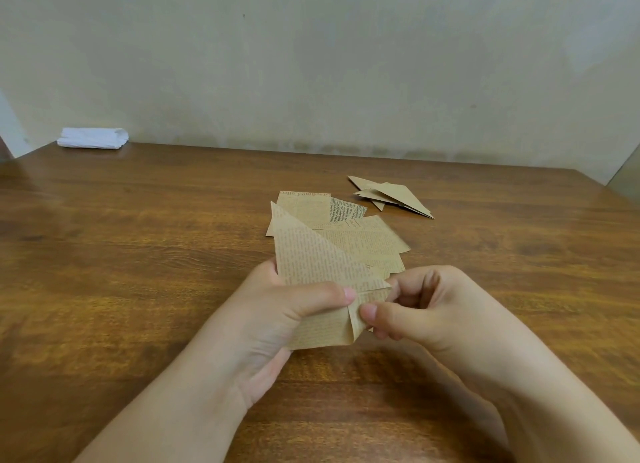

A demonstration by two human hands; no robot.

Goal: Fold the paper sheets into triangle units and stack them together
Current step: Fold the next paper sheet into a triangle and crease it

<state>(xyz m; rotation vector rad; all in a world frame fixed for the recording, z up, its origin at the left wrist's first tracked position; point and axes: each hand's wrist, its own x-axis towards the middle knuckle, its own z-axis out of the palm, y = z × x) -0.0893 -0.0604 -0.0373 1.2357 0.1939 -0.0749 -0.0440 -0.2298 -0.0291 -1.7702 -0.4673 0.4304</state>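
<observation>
I hold a partly folded brown newsprint sheet [311, 272] above the wooden table [138, 255]. Its upper part forms a long triangle pointing up and away. My left hand [277, 320] grips the sheet from the left, thumb pressed across its front. My right hand [422, 307] pinches the folded right corner between thumb and forefinger. Behind the held sheet lie several flat unfolded sheets [367, 234] in a loose pile. Farther right, a small stack of folded triangle units [394, 196] rests on the table.
A white folded cloth or paper bundle [92, 138] lies at the table's far left corner against the pale wall [311, 64]. The table's far edge meets the wall, and its right corner shows at the upper right.
</observation>
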